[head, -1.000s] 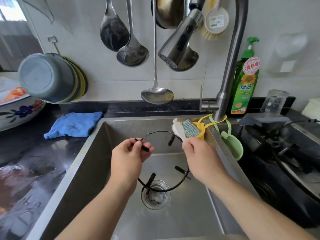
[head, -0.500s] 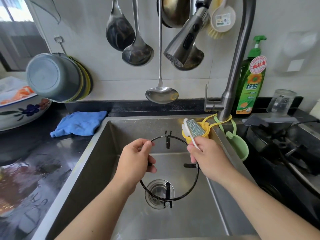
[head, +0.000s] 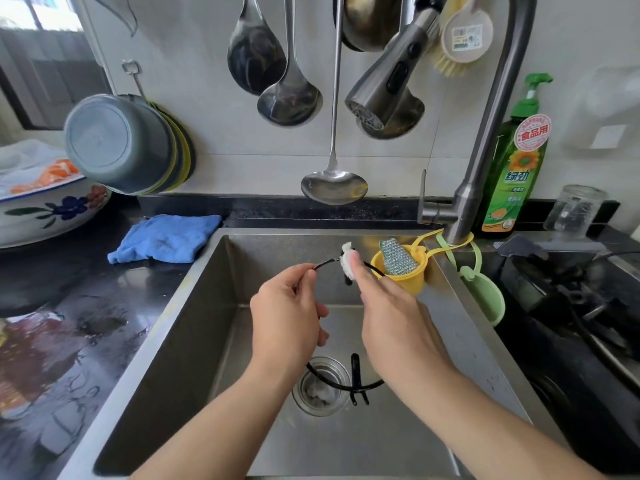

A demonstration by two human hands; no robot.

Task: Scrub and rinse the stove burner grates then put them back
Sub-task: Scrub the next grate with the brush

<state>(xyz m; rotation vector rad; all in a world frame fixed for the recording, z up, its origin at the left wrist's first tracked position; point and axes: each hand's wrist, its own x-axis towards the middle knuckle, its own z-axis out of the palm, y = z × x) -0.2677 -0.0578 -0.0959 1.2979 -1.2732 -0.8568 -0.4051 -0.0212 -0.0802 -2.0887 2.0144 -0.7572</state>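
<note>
Burner grate [head: 346,384] hangs over the sink [head: 214,306], ring roughly upright, low arc above the drain [head: 320,386], top arc near the yellow sponge cup [head: 410,277]. Left hand [head: 285,317] pinches the ring's upper-left rim, fingers curled tight on the wire; right hand [head: 391,313] grips a small white scrub pad [head: 347,259] and presses it on the top arc, just right of the left hand. Judgement: the next stroke runs along the rim away from the left hand, toward the cup; right hand does the work, left only steadies.
</note>
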